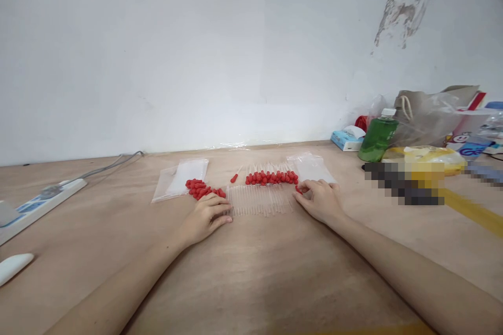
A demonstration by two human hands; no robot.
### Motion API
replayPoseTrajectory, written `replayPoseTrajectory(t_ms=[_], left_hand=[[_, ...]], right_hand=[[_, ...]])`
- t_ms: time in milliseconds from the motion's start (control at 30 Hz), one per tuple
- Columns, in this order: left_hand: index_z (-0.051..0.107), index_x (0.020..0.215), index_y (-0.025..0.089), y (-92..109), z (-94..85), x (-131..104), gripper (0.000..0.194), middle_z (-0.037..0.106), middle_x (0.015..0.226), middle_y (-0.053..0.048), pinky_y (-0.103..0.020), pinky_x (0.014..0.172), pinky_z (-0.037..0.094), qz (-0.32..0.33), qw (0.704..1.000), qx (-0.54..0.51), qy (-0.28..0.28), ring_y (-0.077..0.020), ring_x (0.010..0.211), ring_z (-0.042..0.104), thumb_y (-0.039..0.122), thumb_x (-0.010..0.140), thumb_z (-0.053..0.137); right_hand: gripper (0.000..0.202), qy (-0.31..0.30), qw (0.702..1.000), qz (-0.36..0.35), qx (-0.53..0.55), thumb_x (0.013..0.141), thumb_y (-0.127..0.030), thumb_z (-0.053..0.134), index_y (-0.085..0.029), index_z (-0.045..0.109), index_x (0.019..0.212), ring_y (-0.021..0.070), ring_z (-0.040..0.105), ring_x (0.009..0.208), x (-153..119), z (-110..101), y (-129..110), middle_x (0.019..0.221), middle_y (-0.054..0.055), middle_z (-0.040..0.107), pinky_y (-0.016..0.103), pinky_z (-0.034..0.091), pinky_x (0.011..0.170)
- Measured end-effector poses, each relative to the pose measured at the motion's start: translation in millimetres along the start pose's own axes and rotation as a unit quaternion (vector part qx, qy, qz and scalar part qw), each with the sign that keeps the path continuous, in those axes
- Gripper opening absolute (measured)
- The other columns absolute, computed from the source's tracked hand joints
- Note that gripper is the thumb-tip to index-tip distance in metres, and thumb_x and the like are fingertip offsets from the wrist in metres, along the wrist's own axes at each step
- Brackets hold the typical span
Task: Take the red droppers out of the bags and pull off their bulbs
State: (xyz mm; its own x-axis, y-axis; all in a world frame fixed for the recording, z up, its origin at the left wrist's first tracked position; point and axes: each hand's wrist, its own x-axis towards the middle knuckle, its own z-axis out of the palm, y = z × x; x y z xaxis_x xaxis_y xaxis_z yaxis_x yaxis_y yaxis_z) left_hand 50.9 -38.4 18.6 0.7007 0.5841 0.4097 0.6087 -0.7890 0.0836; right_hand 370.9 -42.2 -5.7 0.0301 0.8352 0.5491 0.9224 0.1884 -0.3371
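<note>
Clear thin dropper tubes (259,201) lie side by side in a row on the wooden table. Behind them stretches a band of red rubber bulbs (271,178), with pale tube ends showing past it. My left hand (208,217) rests at the row's left end, fingers curved and thumb apart, touching or very near the outermost tubes. Just behind it is a heap of loose red bulbs (200,188). At the right end, my right hand (320,201) pinches a red dropper bulb (298,189) between thumb and forefinger. A single red-bulbed dropper (234,178) lies apart behind the row.
Clear plastic bags (186,175) lie at back left and another bag (314,167) at back right. A power strip (43,207) stands far left. At right are a tissue box (346,140), a green bottle (378,138) and a yellow package (428,159). A wall closes the back.
</note>
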Motion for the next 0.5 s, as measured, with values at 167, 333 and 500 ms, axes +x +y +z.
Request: replayPoseTrajectory(t_ms=[167, 333, 500], left_hand=[[0.062, 0.1, 0.022, -7.9, -4.6, 1.2, 0.025, 0.063, 0.097, -0.006, -0.034, 0.081, 0.042, -0.005, 1.0, 0.003, 0.02, -0.0194, 0.091, 0.054, 0.035, 0.081, 0.053], [0.064, 0.083, 0.021, -13.7, -16.8, 32.2, 0.025, 0.064, 0.091, -0.005, -0.033, 0.083, 0.04, -0.163, 0.986, 0.025, 0.037, -0.0192, 0.089, 0.055, 0.034, 0.084, 0.043], [0.065, 0.071, 0.018, -34.5, -5.8, 88.8, 0.028, 0.066, 0.082, -0.01, -0.04, 0.082, 0.038, -0.348, 0.933, 0.076, -0.054, -0.0273, 0.089, 0.057, 0.043, 0.073, 0.051]], right_hand=[[0.016, 0.005, 1.0, -0.007, -0.002, 0.073, -0.035, 0.05, -0.023, 0.06, 0.073, 0.0194, 0.053, 0.076, -1.1, 0.0, -1.3, 0.075, -0.001, 0.066, 0.034, 0.023, 0.07], [0.023, 0.029, 0.999, -0.008, -0.012, 0.079, -0.038, 0.044, -0.023, 0.06, 0.072, 0.0195, 0.053, 0.076, -0.5, -0.3, -1.9, 0.076, 0.001, 0.066, 0.034, 0.024, 0.07], [0.03, 0.026, 1.0, 0.007, -0.005, 0.083, -0.036, 0.038, -0.021, 0.059, 0.067, 0.0195, 0.052, 0.074, 1.5, 1.2, 2.9, 0.071, 0.003, 0.065, 0.033, 0.024, 0.067]])
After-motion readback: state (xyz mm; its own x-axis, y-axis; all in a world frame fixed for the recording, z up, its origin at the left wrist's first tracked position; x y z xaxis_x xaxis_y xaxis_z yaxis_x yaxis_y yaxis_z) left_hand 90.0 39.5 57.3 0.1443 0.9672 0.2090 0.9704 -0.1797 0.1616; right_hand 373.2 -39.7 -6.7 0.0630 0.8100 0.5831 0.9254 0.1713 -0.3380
